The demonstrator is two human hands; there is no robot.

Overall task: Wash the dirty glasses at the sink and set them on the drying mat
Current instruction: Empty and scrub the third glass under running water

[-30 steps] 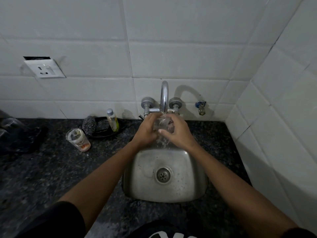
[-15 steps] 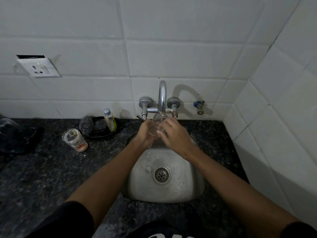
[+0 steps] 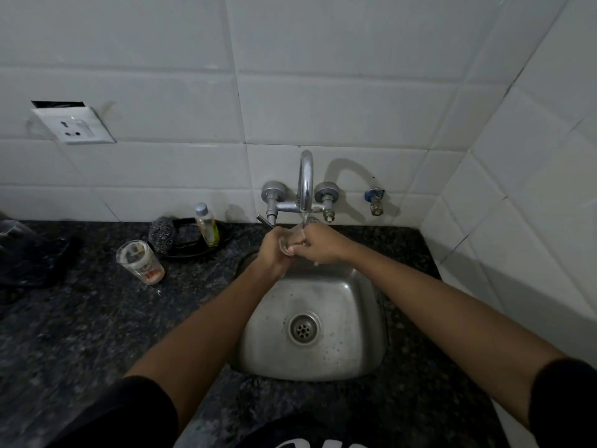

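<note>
A clear glass [image 3: 288, 243] is under the running tap [image 3: 305, 182], above the back of the steel sink [image 3: 349, 357]. My left hand [image 3: 272, 253] grips it from the left. My right hand [image 3: 323, 244] holds it from the right, fingers curled at its rim. Both hands cover most of the glass. A second glass [image 3: 139, 262] with reddish residue at its bottom stands upright on the dark counter left of the sink. At the far left edge lies a dark mat [image 3: 32, 263] bearing a faint clear glass [image 3: 9, 226].
Behind the dirty glass, a black dish [image 3: 206, 248] bears a steel scrubber [image 3: 161, 232] and a small bottle of yellow liquid [image 3: 207, 225]. White tiled walls close in at the back and right. A socket [image 3: 73, 126] is on the wall at left.
Both hands stayed at the tap with the glass. My right hand shifted over the glass, its fingers now curled at the rim. The view moved slightly.
</note>
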